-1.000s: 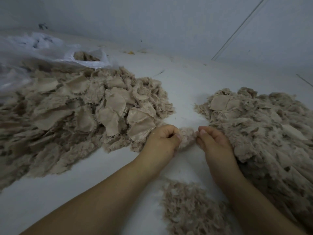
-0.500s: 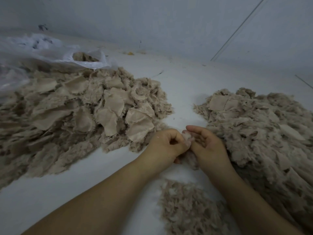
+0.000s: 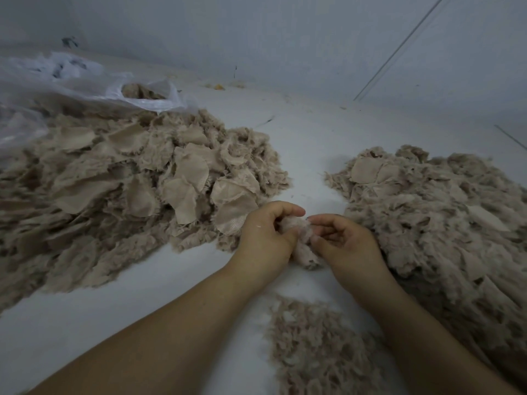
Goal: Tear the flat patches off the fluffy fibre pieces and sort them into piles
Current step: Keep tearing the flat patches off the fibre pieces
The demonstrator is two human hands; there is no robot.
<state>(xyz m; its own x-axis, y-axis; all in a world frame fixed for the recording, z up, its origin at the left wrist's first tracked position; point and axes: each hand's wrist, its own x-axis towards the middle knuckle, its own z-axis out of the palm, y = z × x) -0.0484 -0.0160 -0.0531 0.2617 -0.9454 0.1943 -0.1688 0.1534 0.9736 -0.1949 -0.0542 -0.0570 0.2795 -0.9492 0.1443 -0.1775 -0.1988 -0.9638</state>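
Observation:
A small beige fluffy fibre piece (image 3: pixel 301 240) hangs between both hands at the centre of the white surface. My left hand (image 3: pixel 265 232) grips its left side with curled fingers. My right hand (image 3: pixel 345 240) pinches its right side, palm turned up. A big pile of fluffy pieces with flat woven patches (image 3: pixel 137 189) lies to the left. Another big fluffy pile (image 3: pixel 436 212) lies to the right, touching my right hand. A small heap of loose fluff (image 3: pixel 319 346) lies below the hands.
A crumpled clear plastic bag (image 3: pixel 85 86) with more fibre inside sits behind the left pile. A pale wall (image 3: pixel 285 38) rises at the back. Bare white surface (image 3: pixel 302 143) shows between the two big piles.
The hands have drawn closer to me and together. The fibre piece has been turned and now hangs lower between them, with my right palm turned more upward.

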